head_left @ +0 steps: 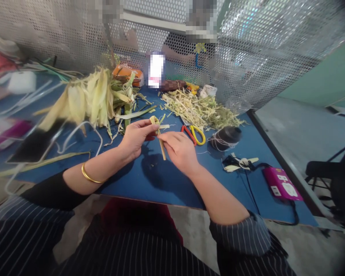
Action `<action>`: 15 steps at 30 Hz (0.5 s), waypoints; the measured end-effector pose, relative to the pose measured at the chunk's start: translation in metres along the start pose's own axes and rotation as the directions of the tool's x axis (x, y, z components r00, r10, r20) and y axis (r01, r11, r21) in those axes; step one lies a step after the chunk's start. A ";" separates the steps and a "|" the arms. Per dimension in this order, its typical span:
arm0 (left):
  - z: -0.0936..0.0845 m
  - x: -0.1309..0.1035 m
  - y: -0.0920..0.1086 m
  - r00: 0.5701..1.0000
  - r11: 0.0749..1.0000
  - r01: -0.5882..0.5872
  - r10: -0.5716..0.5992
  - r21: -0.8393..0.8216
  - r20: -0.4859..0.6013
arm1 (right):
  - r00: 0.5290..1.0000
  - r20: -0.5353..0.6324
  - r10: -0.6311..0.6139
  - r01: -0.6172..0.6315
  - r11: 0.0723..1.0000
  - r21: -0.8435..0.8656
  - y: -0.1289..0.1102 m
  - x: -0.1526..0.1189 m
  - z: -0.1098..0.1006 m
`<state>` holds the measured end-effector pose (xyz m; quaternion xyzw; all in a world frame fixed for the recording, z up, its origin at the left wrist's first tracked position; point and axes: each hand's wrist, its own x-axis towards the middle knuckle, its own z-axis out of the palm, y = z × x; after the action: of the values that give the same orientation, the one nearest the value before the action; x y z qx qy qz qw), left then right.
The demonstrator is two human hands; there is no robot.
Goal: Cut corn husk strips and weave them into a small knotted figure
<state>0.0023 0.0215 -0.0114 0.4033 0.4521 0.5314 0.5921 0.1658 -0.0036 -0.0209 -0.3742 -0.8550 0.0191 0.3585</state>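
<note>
Above the blue table, my left hand [137, 137] pinches a small piece of folded corn husk [154, 120] between thumb and fingers. A narrow straw-coloured strip hangs down from it toward me. My right hand [179, 151] is closed at the piece's right side, fingertips pressed on the strip; its palm side is hidden. Just beyond the right hand lie scissors [200, 135] with red and yellow handles. To their right stands a black cone of thread [228, 137] with pale thread wound around it.
A bundle of corn husks [99, 97] lies at the left, and a heap of husk scraps [198, 109] at the back. A lit phone [156, 69] leans near the perforated metal screen [241, 50]. A purple power strip [282, 183] with black cable sits at the right edge; a dark tablet-like slab [36, 142] lies left.
</note>
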 end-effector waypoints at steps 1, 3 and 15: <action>0.000 -0.001 -0.001 1.000 1.000 0.014 -0.014 -0.005 0.018 | 0.998 -0.001 -0.055 0.054 0.994 -0.092 0.001 0.000 0.000; 0.001 -0.003 -0.002 0.998 0.999 0.036 -0.036 -0.004 0.060 | 0.992 -0.028 -0.121 0.112 0.973 -0.202 0.001 0.001 0.000; 0.005 -0.010 -0.005 0.961 0.987 0.021 -0.064 0.159 0.269 | 0.938 -0.142 0.318 -0.303 0.946 0.115 0.014 0.007 -0.011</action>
<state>0.0082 0.0110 -0.0138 0.5075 0.4145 0.4212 0.6271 0.1779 0.0079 -0.0132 -0.4879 -0.7522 0.0848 0.4347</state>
